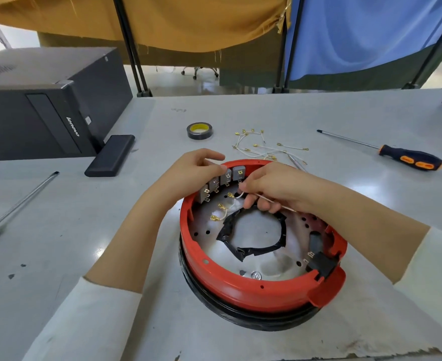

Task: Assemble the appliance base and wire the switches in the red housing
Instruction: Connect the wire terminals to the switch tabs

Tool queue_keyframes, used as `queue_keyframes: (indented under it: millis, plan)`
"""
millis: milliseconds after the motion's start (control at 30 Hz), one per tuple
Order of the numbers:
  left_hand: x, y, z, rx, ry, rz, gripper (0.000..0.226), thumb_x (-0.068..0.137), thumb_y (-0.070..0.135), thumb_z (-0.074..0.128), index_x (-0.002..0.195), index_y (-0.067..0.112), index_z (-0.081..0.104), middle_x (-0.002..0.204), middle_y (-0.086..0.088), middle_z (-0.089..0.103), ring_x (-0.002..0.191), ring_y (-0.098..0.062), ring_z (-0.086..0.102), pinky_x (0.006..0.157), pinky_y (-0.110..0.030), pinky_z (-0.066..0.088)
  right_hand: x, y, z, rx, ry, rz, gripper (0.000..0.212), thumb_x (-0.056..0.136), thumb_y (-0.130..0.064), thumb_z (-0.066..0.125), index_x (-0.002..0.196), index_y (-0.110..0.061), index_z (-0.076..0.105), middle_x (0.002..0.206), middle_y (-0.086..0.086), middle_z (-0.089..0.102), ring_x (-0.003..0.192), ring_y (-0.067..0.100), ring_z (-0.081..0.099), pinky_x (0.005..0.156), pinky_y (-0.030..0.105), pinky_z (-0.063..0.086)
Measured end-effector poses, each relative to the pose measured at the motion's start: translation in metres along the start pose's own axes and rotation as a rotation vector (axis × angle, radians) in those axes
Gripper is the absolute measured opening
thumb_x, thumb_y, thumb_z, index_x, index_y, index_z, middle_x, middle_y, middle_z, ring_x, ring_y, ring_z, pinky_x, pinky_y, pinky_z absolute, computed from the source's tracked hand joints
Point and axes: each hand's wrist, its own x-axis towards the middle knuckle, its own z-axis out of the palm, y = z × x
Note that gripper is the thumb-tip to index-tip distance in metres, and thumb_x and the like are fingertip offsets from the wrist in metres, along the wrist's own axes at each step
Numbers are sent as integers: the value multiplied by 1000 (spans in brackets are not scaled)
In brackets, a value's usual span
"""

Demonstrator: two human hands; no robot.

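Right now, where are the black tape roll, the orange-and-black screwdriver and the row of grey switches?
Black tape roll (pixel 200 130): head view, on its outer band.
Orange-and-black screwdriver (pixel 411 159): head view, on its handle.
Row of grey switches (pixel 225 177): head view, on one switch body.
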Motion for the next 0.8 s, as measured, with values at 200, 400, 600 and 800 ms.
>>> queue_keyframes:
  millis: [200,400,600,800]
  plan:
    - [-2,-11,5,-225,-44,-13,16,90,21,62,103,26,69,109,-7,71,100,-21,68,95,-38,52,4,2,-1,40,-26,11,15,94,-10,53,94,2,63,57,7,66,34,10,44,31,16,29]
    - [-2,-14,7,-342,-51,-22,16,92,16,60,105,20,68,112,-13,70,105,-29,66,100,-45,48,8,3,-1,71,-11,54,19,97,-10,46,99,2,60,52,4,65,32,8,44,31,14,28]
    - [0,-17,8,-416,-66,-22,18,92,12,58,105,16,70,105,-12,72,95,-23,68,98,-43,50,12,4,0,111,-17,78,18,97,-11,46,97,-1,60,51,3,64,31,7,43,29,14,27]
    - [1,-17,9,-430,-71,-10,17,92,11,57,104,16,69,102,-9,72,90,-19,69,92,-38,53,12,4,0,122,-17,89,17,97,-12,46,96,-3,60,51,1,63,31,7,44,29,14,28]
